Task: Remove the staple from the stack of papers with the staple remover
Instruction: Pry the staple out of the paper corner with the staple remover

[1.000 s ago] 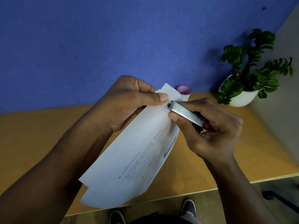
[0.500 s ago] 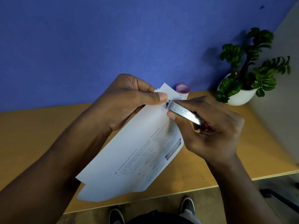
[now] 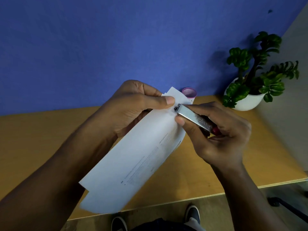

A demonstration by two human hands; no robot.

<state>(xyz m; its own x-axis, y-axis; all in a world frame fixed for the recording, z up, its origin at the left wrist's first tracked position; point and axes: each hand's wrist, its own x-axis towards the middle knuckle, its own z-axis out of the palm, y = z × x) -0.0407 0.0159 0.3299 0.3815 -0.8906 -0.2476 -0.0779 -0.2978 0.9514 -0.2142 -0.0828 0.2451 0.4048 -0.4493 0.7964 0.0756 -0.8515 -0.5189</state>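
Shiny textured metal staple remover (image 3: 194, 120), matt white paper stack (image 3: 133, 157), smooth wooden desk (image 3: 208, 167).

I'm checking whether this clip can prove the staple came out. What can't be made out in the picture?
All in the head view:
- The staple itself: too small, covered by the staple remover tip and the left hand thumb.
- The tool's jaws: hidden under its metal body and the right hand.
- Text on the stack of papers: blurred.
- The pink cup: mostly behind the papers.

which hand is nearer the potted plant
Right. The right hand works just left of and below the potted plant; the left hand sits farther left.
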